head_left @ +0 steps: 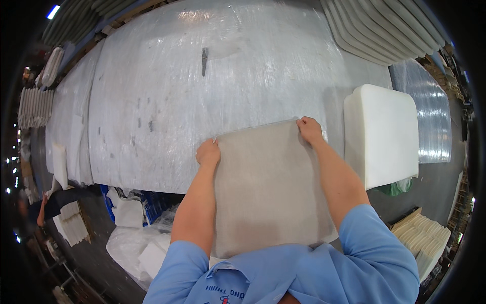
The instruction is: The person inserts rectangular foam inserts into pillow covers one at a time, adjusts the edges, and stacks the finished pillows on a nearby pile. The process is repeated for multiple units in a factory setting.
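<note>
A grey-beige, squarish seat cushion (271,187) lies between my arms, its near edge against my blue shirt. My left hand (208,152) is closed on its far left corner. At the far right corner, my right hand (310,129) grips the same cushion with curled fingers. Beyond it spreads a table wrapped in clear plastic film (167,91). To the right of my right forearm stands a stack of white foam pads (390,134) with rounded corners.
Grey cushions (382,28) stand in a row at the far right. A narrow dark piece (204,62) lies on the film. Below the table's left front are a blue crate (154,206) and plastic-wrapped white pieces (124,248). Another person's arm (41,210) shows far left; pale pads (422,235) are stacked lower right.
</note>
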Demonstrator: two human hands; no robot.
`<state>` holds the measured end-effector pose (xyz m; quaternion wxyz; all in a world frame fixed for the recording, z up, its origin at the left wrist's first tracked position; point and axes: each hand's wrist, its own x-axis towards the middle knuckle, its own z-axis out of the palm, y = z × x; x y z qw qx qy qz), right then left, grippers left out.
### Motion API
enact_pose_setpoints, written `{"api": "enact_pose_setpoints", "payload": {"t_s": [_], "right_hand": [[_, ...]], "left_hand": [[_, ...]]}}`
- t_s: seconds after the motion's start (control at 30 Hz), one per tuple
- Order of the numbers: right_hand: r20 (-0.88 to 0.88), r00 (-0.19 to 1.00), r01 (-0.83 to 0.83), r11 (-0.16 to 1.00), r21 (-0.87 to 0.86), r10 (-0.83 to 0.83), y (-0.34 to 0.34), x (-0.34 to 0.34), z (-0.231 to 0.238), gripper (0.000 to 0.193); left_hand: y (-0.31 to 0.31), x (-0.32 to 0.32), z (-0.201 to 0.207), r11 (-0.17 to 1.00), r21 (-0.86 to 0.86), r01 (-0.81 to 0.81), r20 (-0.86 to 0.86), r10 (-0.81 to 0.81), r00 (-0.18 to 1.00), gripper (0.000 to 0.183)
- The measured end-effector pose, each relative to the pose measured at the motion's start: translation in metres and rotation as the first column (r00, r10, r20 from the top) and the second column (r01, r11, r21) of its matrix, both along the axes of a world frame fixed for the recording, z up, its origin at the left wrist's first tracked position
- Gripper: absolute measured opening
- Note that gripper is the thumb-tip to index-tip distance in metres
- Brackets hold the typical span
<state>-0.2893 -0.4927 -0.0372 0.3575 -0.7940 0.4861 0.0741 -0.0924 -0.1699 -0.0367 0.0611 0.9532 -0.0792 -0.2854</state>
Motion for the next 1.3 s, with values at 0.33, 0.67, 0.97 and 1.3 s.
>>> {"api": "enact_pose_setpoints", "payload": {"t_s": [0.33,0.67,0.97,1.3], "right_hand": [[0.151,0.926,0.354,0.935,-0.03,-0.345,0.025,0.002,-0.014,0.029],[0.028,0.979,0.202,0.978,-0.045,-0.2,0.008,0.017,-0.025,0.024],[0.226,0.775,-0.632,0.725,0.273,0.59,0.021,-0.067,0.172,0.053],[-0.039,0.458,-0.867,0.456,0.203,0.888,0.1,-0.13,0.184,0.078]], "left_hand": [[-0.004,-0.022,-0.019,0.996,-0.062,0.069,0.242,-0.052,0.969,0.032],[-0.015,-0.01,-0.018,0.999,-0.042,-0.006,0.189,0.014,0.982,0.026],[0.09,-0.078,0.146,0.803,-0.525,0.284,-0.365,-0.513,0.777,0.059],[0.072,-0.126,0.163,0.619,-0.421,0.663,-0.206,-0.777,0.595,0.073]]}}
